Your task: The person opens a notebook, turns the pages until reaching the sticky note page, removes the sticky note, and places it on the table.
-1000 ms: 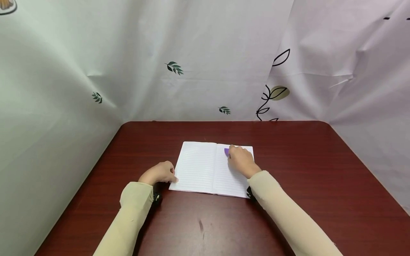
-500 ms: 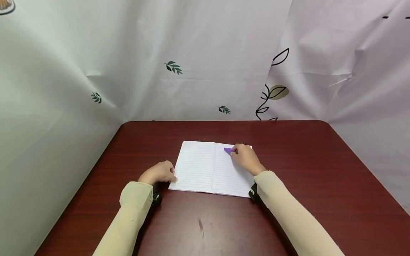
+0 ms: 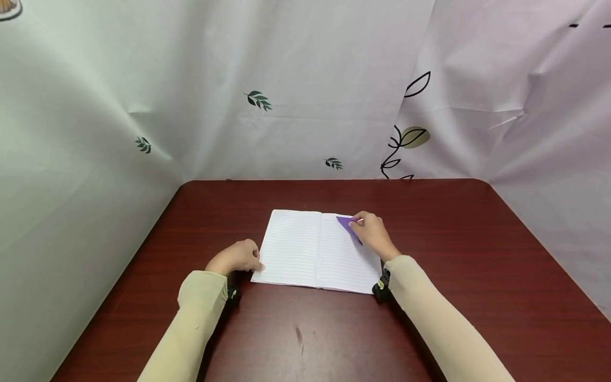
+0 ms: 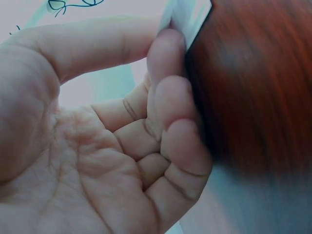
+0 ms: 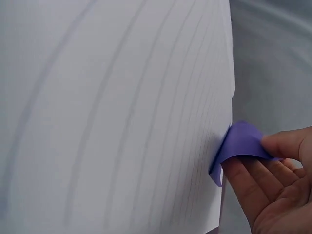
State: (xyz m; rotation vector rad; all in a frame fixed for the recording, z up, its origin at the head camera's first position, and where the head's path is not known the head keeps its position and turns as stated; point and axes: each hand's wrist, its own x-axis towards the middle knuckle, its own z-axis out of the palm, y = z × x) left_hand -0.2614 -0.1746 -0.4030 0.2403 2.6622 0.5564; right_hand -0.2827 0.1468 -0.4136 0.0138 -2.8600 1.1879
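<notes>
An open lined notebook (image 3: 292, 248) lies on the table, both pages blank but for the printed lines. My left hand (image 3: 237, 257) pinches its lower left corner, thumb over the page; the left wrist view shows the white page edge (image 4: 190, 19) between thumb and curled fingers. Near the top of the right page, my right hand (image 3: 374, 233) holds a purple sticky note (image 3: 347, 223) between thumb and fingers. Up close, the purple paper (image 5: 242, 141) bends into a curl, one edge against the page and the rest lifted.
The dark red wooden table (image 3: 305, 339) has a small dark scuff (image 3: 299, 335) in front of the notebook. A pale cloth backdrop (image 3: 305, 79) with leaf prints rises behind and at both sides. Each wrist wears a black strap device (image 3: 381, 286) below a cream sleeve (image 3: 429, 313).
My right hand has moved slightly right, and more of the purple sticky note shows, now as a larger triangle lifted at the right. The left hand and notebook stay in place.
</notes>
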